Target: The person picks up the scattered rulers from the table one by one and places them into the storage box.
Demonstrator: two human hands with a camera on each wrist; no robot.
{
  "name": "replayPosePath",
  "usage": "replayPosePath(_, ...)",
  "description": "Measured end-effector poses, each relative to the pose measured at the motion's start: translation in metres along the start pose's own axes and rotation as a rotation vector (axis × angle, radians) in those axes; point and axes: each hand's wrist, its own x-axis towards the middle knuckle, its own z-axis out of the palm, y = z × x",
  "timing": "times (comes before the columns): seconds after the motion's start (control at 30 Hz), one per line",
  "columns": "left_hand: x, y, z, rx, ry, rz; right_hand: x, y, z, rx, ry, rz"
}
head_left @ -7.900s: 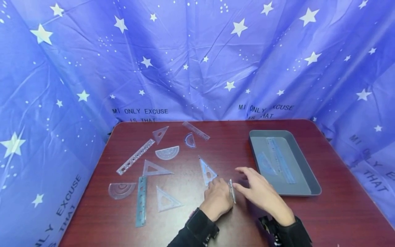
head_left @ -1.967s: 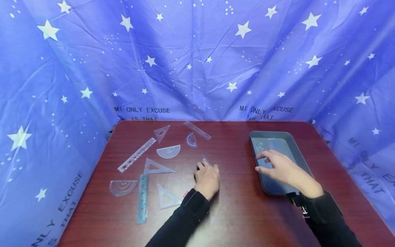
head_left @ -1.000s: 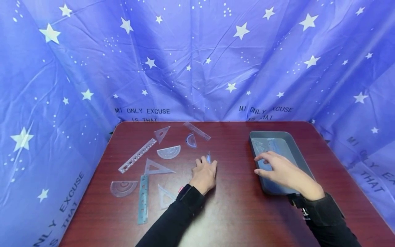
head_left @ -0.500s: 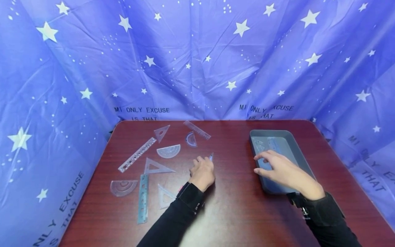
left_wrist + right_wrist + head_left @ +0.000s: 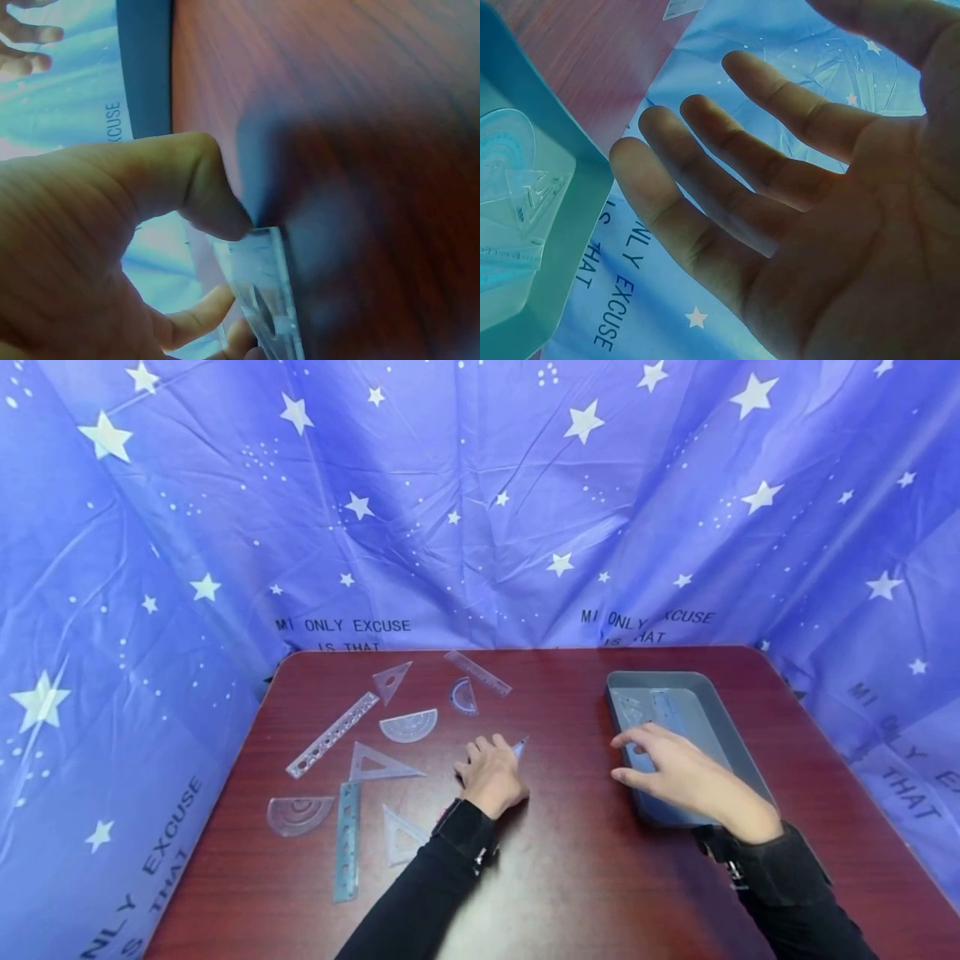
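Near the middle of the table, my left hand (image 5: 493,777) pinches a clear set square (image 5: 520,747), whose blue-tinted tip sticks out to the right of the fingers. In the left wrist view the thumb presses one edge of the set square (image 5: 259,262) close over the table, fingers on its other side. My right hand (image 5: 693,777) hovers over the left side of the grey tray (image 5: 738,747), its fingers spread and nothing in them. Inside the tray, the right wrist view shows a protractor (image 5: 506,146), a small triangle (image 5: 536,196) and a ruler (image 5: 510,262).
Left of my left hand lie a teal ruler (image 5: 347,843), a clear ruler (image 5: 332,735), several set squares such as one (image 5: 382,764) at mid-left, and protractors, one (image 5: 408,725) near the centre. A short ruler (image 5: 477,672) lies by the back edge, before a starry curtain (image 5: 480,527).
My right hand has gone from mid-table to above the tray, and a small clear triangle now shows there. My left hand has taken the set square and swung its tip rightward.
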Motion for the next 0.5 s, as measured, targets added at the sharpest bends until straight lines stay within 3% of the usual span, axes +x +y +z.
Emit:
replayPosePath(0.13, -0.002, -0.002, -0.003, -0.026, 0.021, 0.018, 0.002, -0.003, 0.005, 0.011, 0.017, -0.03)
replayPosePath(0.3, -0.01, 0.002, -0.02, -0.116, 0.061, 0.073, 0.006, -0.009, 0.018, 0.066, 0.051, -0.072)
replayPosePath(0.4, -0.019, 0.007, -0.031, -0.165, 0.083, 0.12, 0.011, -0.016, 0.029, 0.161, 0.084, -0.056)
replayPosePath(0.5, -0.03, 0.013, -0.042, -0.196, 0.105, 0.172, 0.016, -0.024, 0.043, 0.353, 0.109, -0.014)
